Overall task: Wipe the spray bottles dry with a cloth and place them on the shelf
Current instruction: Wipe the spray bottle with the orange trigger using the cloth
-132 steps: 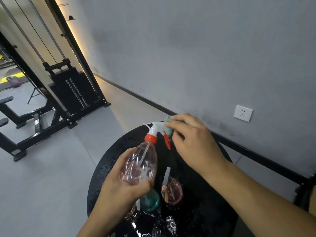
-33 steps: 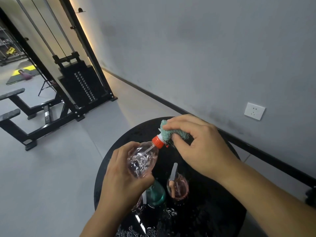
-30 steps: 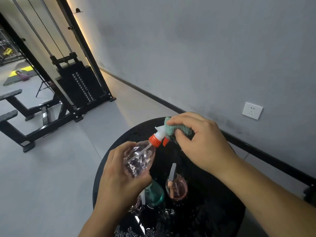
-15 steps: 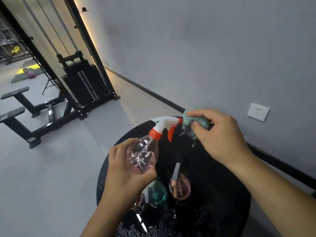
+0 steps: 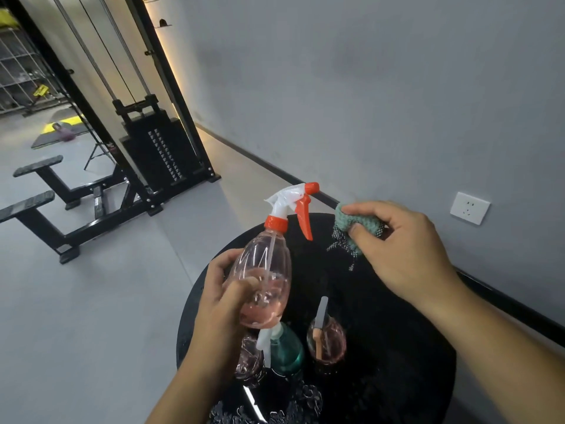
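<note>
My left hand (image 5: 218, 304) grips a clear pink spray bottle (image 5: 265, 280) by its body, upright over the round black table (image 5: 397, 347). Its white sprayer head with an orange trigger and collar points right. My right hand (image 5: 403, 252) pinches a bunched green cloth (image 5: 351, 228) a short gap to the right of the trigger, apart from the bottle. Below, a green spray bottle (image 5: 286, 350) and a pink spray bottle (image 5: 326, 341) stand on the table. Another pinkish bottle (image 5: 247, 359) is partly hidden behind my left wrist.
A grey wall with a white socket (image 5: 469, 208) runs along the right. A black cable weight machine (image 5: 159, 148) and bench frame (image 5: 46, 206) stand on the grey floor to the left. Wire racks (image 5: 18, 75) show at the far left.
The cloth has come off the sprayer head and my right hand has moved away to the right. My left hand has turned the bottle more upright and lifted it slightly.
</note>
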Motion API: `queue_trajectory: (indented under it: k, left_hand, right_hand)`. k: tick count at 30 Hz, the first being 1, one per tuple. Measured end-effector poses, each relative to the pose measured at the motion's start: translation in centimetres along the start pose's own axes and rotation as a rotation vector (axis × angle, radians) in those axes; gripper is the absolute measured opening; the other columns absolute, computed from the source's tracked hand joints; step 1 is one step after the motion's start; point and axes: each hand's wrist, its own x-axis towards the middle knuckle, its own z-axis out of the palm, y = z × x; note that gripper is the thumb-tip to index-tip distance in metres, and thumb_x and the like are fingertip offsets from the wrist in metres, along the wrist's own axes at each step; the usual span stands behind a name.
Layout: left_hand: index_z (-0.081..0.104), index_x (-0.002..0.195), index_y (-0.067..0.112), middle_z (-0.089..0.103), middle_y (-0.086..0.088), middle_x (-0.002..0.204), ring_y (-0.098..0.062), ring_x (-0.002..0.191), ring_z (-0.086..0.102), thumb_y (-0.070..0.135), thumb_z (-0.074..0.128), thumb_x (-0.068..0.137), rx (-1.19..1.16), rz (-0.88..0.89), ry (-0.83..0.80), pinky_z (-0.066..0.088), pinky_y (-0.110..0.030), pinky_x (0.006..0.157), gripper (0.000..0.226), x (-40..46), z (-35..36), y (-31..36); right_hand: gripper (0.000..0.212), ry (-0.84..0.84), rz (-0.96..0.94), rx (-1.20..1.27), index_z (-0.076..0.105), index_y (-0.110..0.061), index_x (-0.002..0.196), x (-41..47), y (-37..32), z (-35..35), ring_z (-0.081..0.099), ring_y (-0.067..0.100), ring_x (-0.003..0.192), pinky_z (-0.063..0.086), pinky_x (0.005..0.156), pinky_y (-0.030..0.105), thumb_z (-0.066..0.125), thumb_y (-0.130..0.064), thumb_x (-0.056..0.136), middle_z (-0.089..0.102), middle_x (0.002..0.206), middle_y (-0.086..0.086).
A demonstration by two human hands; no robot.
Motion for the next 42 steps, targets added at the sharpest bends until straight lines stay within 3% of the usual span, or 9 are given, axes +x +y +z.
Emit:
queue_trajectory:
  k: [4, 10, 17, 21, 28, 30, 33, 37, 42]
  left_hand:
    - [0.07, 0.114, 0.036, 0.079, -0.006, 0.114, -0.033, 0.09, 0.079, 0.041, 0.083, 0.059, -0.161, -0.068, -0.073, 0.065, -0.05, 0.069, 0.057, -0.1, 0.3, 0.4]
    - [0.069, 0.12, 0.033, 0.078, -0.008, 0.112, -0.041, 0.099, 0.078, 0.021, 0.094, 0.048, -0.156, -0.09, -0.091, 0.065, -0.06, 0.082, 0.076, 0.1, 0.4, 0.3]
    - [0.075, 0.123, 0.024, 0.077, -0.012, 0.121, -0.036, 0.106, 0.078, 0.03, 0.084, 0.062, -0.176, -0.121, -0.057, 0.061, -0.066, 0.091, 0.062, -0.1, 0.6, 0.8]
    - [0.078, 0.115, 0.015, 0.077, -0.019, 0.115, -0.032, 0.094, 0.078, 0.05, 0.074, 0.068, -0.159, -0.178, -0.037, 0.061, -0.055, 0.09, 0.058, -0.5, 0.7, 1.0]
    - [0.074, 0.124, 0.013, 0.075, -0.027, 0.115, -0.035, 0.092, 0.073, 0.047, 0.075, 0.075, -0.25, -0.197, -0.121, 0.065, -0.04, 0.073, 0.06, -0.7, 0.7, 1.3]
    - [0.083, 0.109, 0.021, 0.079, -0.016, 0.114, -0.034, 0.097, 0.074, 0.055, 0.094, 0.058, -0.242, -0.205, -0.178, 0.065, -0.039, 0.077, 0.062, -0.6, 0.8, 1.3]
    - [0.082, 0.113, 0.02, 0.077, -0.018, 0.118, -0.04, 0.104, 0.069, 0.054, 0.103, 0.043, -0.236, -0.232, -0.215, 0.065, -0.04, 0.078, 0.08, -0.7, 0.8, 1.2]
    - [0.081, 0.117, 0.011, 0.074, -0.02, 0.121, -0.036, 0.1, 0.072, 0.041, 0.092, 0.056, -0.252, -0.258, -0.183, 0.064, -0.046, 0.081, 0.069, -0.3, 0.4, 0.8]
    - [0.075, 0.127, 0.021, 0.075, -0.018, 0.127, -0.041, 0.102, 0.074, 0.044, 0.08, 0.064, -0.203, -0.241, -0.169, 0.065, -0.046, 0.073, 0.067, -0.1, 0.4, 0.7]
  right_hand:
    - [0.027, -0.008, -0.003, 0.001, 0.079, -0.032, 0.109, -0.2, 0.0, 0.0, 0.062, -0.016, 0.08, 0.043, 0.067, -0.001, 0.073, -0.011, 0.093, 0.069, 0.108, -0.023]
    - [0.028, -0.015, -0.007, 0.0, 0.078, -0.034, 0.11, -0.2, 0.1, 0.2, 0.063, -0.013, 0.089, 0.045, 0.073, 0.0, 0.073, -0.012, 0.093, 0.067, 0.108, -0.029]
    - [0.027, -0.03, -0.013, 0.006, 0.078, -0.035, 0.11, -0.3, 0.1, 0.3, 0.063, -0.012, 0.1, 0.053, 0.085, 0.009, 0.073, -0.014, 0.094, 0.067, 0.107, -0.031]
    - [0.028, -0.035, -0.02, 0.011, 0.078, -0.033, 0.111, -0.3, 0.1, 0.5, 0.063, -0.013, 0.099, 0.05, 0.079, 0.003, 0.072, -0.012, 0.094, 0.069, 0.109, -0.027]
    - [0.028, -0.038, -0.014, 0.021, 0.078, -0.036, 0.11, -0.3, -0.1, 0.4, 0.066, -0.009, 0.098, 0.054, 0.084, 0.011, 0.072, -0.013, 0.094, 0.069, 0.107, -0.028]
    - [0.028, -0.031, -0.016, 0.017, 0.078, -0.036, 0.109, -0.3, -0.1, 0.5, 0.066, -0.008, 0.097, 0.054, 0.085, 0.011, 0.072, -0.013, 0.093, 0.07, 0.106, -0.029]
    - [0.028, -0.029, -0.015, 0.014, 0.078, -0.036, 0.108, -0.3, -0.1, 0.6, 0.066, -0.008, 0.097, 0.054, 0.084, 0.01, 0.073, -0.013, 0.093, 0.07, 0.105, -0.029]
    - [0.028, -0.028, -0.012, 0.011, 0.078, -0.036, 0.108, -0.3, -0.3, 0.4, 0.066, -0.009, 0.097, 0.053, 0.082, 0.009, 0.072, -0.013, 0.094, 0.07, 0.105, -0.029]
    - [0.028, -0.007, -0.016, 0.01, 0.077, -0.038, 0.106, -0.2, -0.4, 0.1, 0.065, -0.009, 0.097, 0.051, 0.083, 0.007, 0.073, -0.014, 0.093, 0.07, 0.106, -0.027]
